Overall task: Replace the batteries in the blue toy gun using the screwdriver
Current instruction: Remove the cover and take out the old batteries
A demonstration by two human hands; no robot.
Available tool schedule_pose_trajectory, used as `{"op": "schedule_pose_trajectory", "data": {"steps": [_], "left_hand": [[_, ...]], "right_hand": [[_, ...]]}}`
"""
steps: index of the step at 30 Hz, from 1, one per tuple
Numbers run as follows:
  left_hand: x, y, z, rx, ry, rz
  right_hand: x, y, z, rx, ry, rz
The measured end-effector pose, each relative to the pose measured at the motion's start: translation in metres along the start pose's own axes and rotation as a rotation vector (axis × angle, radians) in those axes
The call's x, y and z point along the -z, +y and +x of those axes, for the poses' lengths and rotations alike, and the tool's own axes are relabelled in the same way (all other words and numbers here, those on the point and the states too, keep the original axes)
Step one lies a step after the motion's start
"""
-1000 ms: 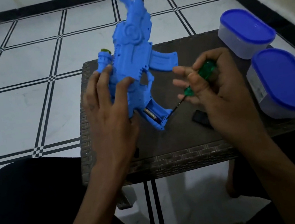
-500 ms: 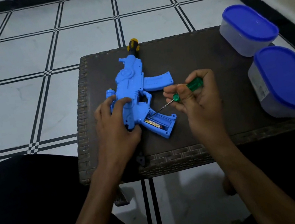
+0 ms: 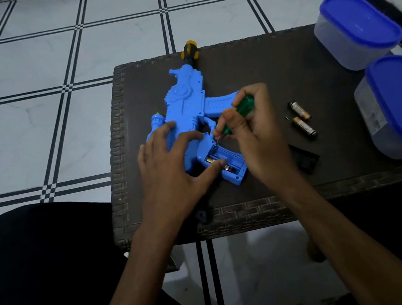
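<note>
head view showed a white tiled floor (image 3: 29, 129) with dark double lines around a dark woven table (image 3: 273, 64). on the table's right edge stood two translucent oval tubs with blue lids (image 3: 356, 28), the nearer one cut off by the frame. the blue toy gun (image 3: 186, 101) lay flat on the table's left half, its yellow and black muzzle at the far edge and its moulded plastic grip toward the person. the left hand (image 3: 170, 168) lay on the gun with relaxed fingers, the thumb pressing beside the open battery bay (image 3: 225, 161), where a battery was partly hidden. the right hand (image 3: 256, 137) gripped the green-handled screwdriver (image 3: 240, 113), its thin tip at the bay's upper edge. a flat black piece (image 3: 306, 160) lay half behind that wrist. two loose batteries (image 3: 302, 118) lay just right of the hand, with a tiny speck, hard to identify, beside them.
</note>
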State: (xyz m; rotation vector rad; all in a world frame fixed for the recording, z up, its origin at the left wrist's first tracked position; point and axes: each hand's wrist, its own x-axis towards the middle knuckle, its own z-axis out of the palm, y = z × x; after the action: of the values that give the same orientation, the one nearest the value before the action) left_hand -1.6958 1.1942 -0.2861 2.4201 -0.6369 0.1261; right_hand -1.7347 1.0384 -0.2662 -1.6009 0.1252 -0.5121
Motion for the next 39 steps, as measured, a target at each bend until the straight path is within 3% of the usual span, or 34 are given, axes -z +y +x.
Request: {"op": "schedule_pose_trajectory", "data": {"steps": [7, 17, 23, 27, 34, 39], "left_hand": [[-0.001, 0.0, -0.003, -0.099, 0.06, 0.001], [0.0, -0.002, -0.003, -0.198, 0.063, -0.099], [0.001, 0.0, -0.005, -0.135, 0.04, -0.194], [0.003, 0.002, -0.004, -0.14, 0.033, -0.279], [0.004, 0.016, -0.004, -0.044, 0.041, -0.559], [0.004, 0.028, 0.002, -0.007, 0.006, -0.596]], "right_hand": [[-0.003, -0.005, 0.029, -0.075, -0.099, -0.081], [0.027, -0.022, 0.019, -0.212, 0.05, -0.039], [0.046, -0.031, -0.005, -0.169, -0.186, -0.604], [0.042, -0.016, -0.023, -0.181, -0.319, -0.815], [0.027, -0.013, -0.028, -0.052, -0.273, -0.816], [0.057, -0.02, -0.012, -0.122, -0.143, -0.986]]}}
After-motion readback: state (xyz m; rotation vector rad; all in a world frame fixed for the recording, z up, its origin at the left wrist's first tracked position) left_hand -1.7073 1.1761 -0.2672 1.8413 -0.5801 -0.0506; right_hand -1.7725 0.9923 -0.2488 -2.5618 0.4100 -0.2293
